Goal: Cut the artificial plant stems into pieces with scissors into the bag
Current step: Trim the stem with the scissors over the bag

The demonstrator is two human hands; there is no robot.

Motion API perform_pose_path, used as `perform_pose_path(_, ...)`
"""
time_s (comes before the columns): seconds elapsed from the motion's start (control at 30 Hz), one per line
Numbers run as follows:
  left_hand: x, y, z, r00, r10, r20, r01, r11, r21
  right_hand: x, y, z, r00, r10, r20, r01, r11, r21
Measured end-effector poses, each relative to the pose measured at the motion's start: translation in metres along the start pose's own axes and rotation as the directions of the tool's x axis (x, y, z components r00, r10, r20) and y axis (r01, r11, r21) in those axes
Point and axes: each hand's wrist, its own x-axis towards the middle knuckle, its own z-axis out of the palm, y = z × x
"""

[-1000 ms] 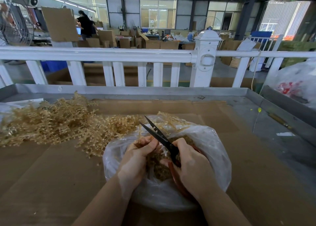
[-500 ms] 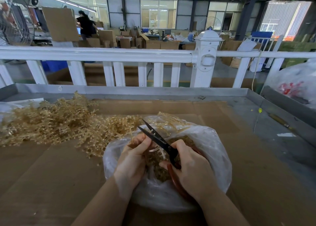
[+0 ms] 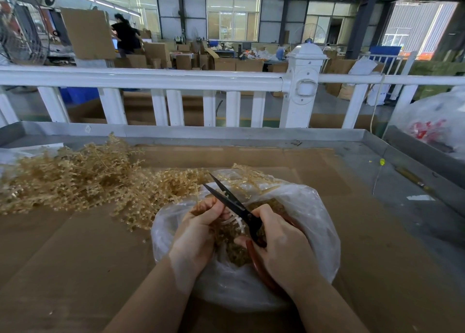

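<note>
Cutting stems over the open bag, as I see it from the head camera.

My right hand (image 3: 281,247) curls round the red handles of the scissors (image 3: 234,203), whose dark blades stand apart and point up and away above the clear plastic bag (image 3: 319,222). My left hand (image 3: 198,229) pinches a tuft of golden artificial stems (image 3: 201,201) just beside the blades, over the bag's mouth. Cut pieces (image 3: 236,254) lie inside the bag. More uncut stems (image 3: 75,176) are heaped on the cardboard sheet (image 3: 75,269) to the left.
</note>
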Motion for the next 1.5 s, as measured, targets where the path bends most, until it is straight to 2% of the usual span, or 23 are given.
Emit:
perform_pose_path(0.27,0.002,-0.001,0.0,0.997,-0.021,-0.074,0.018,0.999,-0.034,0.001,0.0,0.002,1.0,-0.006,-0.023,0.005,0.999,-0.051)
perform_pose_path(0.57,0.004,-0.004,-0.005,0.999,0.02,-0.04,-0.022,0.998,-0.056,-0.002,0.001,-0.001,0.996,0.035,-0.076,-0.035,0.999,0.004)
perform_pose_path(0.7,0.006,-0.004,-0.005,0.991,0.034,-0.128,-0.047,0.994,-0.101,-0.001,0.001,-0.004,0.985,0.068,-0.158,-0.066,0.998,0.019)
perform_pose_path(0.87,0.006,-0.004,-0.002,0.988,0.076,-0.137,-0.087,0.993,-0.077,-0.002,0.001,-0.003,0.986,0.048,-0.162,-0.043,0.998,0.034)
perform_pose_path(1.0,0.011,0.0,0.001,0.977,0.077,-0.198,-0.113,0.978,-0.176,-0.002,0.001,-0.003,0.989,0.049,-0.137,-0.047,0.999,0.019)
perform_pose_path(1.1,0.011,0.0,-0.004,0.985,0.076,-0.157,-0.111,0.967,-0.231,-0.003,0.002,-0.002,0.992,0.059,-0.115,-0.057,0.998,0.018)
perform_pose_path(1.37,0.018,-0.006,-0.006,0.986,0.113,-0.121,-0.134,0.974,-0.183,-0.003,0.002,-0.002,0.995,0.064,-0.083,-0.063,0.998,0.021)
perform_pose_path(1.5,0.019,-0.005,-0.007,0.991,0.092,-0.1,-0.115,0.959,-0.259,-0.004,0.003,-0.001,0.993,0.063,-0.095,-0.061,0.998,0.018)
